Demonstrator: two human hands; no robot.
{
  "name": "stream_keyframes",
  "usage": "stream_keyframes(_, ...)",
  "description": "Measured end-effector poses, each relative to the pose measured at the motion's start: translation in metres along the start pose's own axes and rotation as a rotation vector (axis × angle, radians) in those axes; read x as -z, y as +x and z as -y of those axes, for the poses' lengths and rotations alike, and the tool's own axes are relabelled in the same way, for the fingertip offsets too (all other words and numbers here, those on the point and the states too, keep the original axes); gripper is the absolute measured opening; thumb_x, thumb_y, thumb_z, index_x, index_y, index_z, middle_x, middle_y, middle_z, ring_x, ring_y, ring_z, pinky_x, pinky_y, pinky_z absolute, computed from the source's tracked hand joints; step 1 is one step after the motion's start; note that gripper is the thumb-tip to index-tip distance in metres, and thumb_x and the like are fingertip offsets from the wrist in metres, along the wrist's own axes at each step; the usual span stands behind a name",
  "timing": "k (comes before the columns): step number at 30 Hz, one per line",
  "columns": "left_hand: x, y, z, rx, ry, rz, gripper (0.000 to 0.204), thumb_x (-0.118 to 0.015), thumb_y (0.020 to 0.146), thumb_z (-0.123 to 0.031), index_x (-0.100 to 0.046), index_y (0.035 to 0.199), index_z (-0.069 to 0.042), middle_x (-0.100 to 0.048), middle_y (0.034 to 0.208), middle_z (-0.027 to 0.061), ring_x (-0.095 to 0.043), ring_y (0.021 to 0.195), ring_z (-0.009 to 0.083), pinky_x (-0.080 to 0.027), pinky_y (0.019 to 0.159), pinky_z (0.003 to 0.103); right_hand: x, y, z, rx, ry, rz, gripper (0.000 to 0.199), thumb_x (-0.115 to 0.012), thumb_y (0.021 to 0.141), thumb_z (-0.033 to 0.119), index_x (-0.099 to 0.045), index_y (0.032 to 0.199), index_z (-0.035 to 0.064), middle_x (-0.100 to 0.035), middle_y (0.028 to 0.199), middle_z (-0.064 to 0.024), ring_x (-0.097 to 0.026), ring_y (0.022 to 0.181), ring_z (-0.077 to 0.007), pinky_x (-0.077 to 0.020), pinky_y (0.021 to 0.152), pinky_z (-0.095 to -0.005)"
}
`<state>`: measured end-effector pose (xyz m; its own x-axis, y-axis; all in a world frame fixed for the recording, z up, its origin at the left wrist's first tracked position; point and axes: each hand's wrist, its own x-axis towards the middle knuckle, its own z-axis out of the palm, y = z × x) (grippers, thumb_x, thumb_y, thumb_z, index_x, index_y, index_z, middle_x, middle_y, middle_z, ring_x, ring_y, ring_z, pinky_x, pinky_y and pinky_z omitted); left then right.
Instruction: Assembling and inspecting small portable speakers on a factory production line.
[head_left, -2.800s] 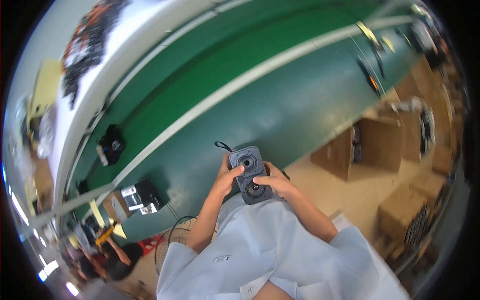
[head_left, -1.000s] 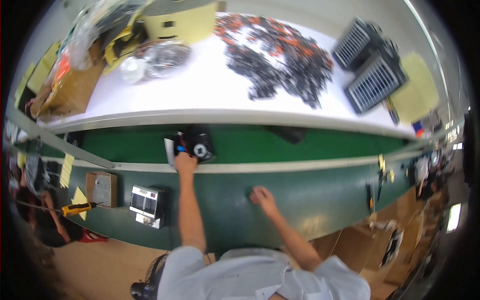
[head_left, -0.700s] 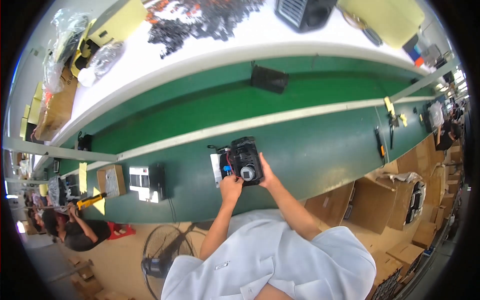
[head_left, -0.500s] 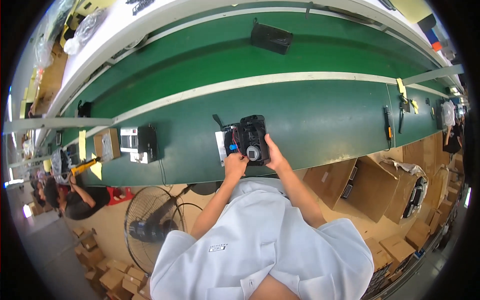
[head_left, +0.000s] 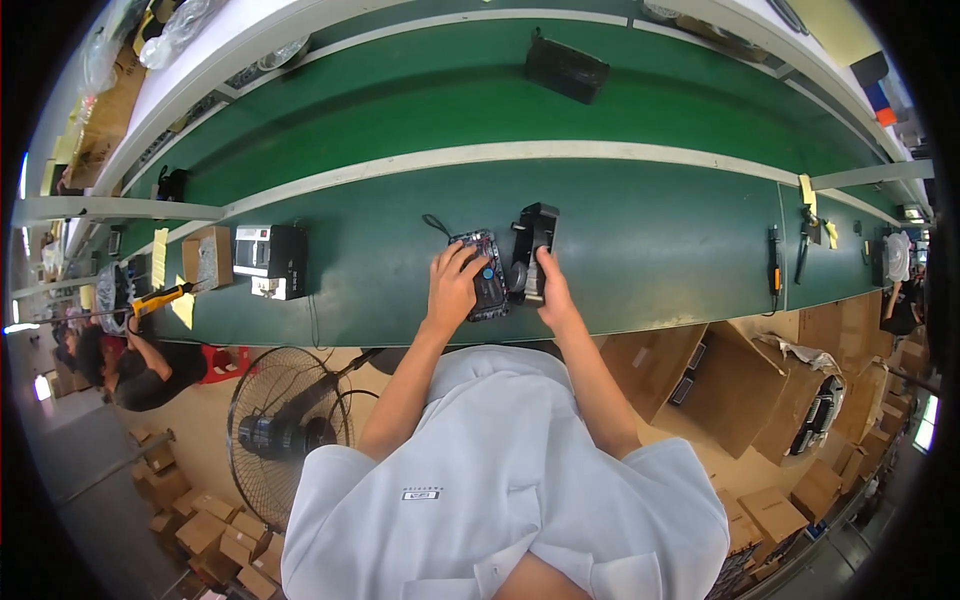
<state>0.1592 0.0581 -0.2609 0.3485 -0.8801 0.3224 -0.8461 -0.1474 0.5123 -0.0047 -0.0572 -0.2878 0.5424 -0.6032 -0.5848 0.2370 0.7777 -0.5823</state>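
Factory line here: a long green conveyor belt (head_left: 650, 230) runs across the view, with cardboard boxes (head_left: 740, 385) and a floor fan (head_left: 285, 425) below it on the floor. Right at the near edge of the belt sit two parts side by side: a flat circuit board assembly (head_left: 487, 285) on the left and a black housing (head_left: 533, 250) touching it on the right, standing on edge, long axis pointing away from the person. The left hand (head_left: 455, 285) lies on the board with its fingers spread over it. The right hand (head_left: 552, 290) clamps the housing's near end, so it's the nearer one.
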Motion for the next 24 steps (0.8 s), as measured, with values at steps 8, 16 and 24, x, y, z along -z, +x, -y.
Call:
stream_keyframes(8,-0.026,-0.003,0.03,0.137,0.031,0.073,0.027,-0.065,0.073,-0.001,-0.078,0.088,-0.019,-0.06,0.131,0.0049,-0.042,0.134,0.0347,-0.033,0.103,0.055,-0.05,-0.027,-0.015,-0.031,-0.089,-0.117,0.047,-0.059,0.098,0.042,-0.046,0.135,0.0168,-0.059,0.122,-0.004,-0.06,0.112,-0.0192,-0.0503,0.096,-0.0387)
stream_keyframes(16,-0.024,0.011,0.034,0.091,-0.078,0.137,0.034,-0.068,0.069,-0.001,-0.08,0.093,-0.02,-0.051,0.142,0.0103,-0.036,0.137,0.0379,-0.03,0.106,0.054,-0.058,-0.026,-0.032,0.098,-0.243,-0.267,0.066,-0.059,0.099,0.035,-0.026,0.15,0.0085,-0.051,0.134,-0.0114,-0.054,0.119,-0.0209,-0.0449,0.1,-0.0363)
stream_keyframes(24,-0.031,0.004,0.041,0.113,-0.241,0.115,0.032,-0.068,0.067,0.004,-0.078,0.089,-0.017,-0.053,0.14,0.0103,-0.038,0.136,0.0375,-0.031,0.106,0.053,-0.076,-0.057,-0.023,0.165,0.003,-0.296,0.047,-0.051,0.1,0.046,-0.054,0.13,0.0095,-0.067,0.118,-0.0106,-0.067,0.106,-0.0251,-0.0539,0.094,-0.0419)
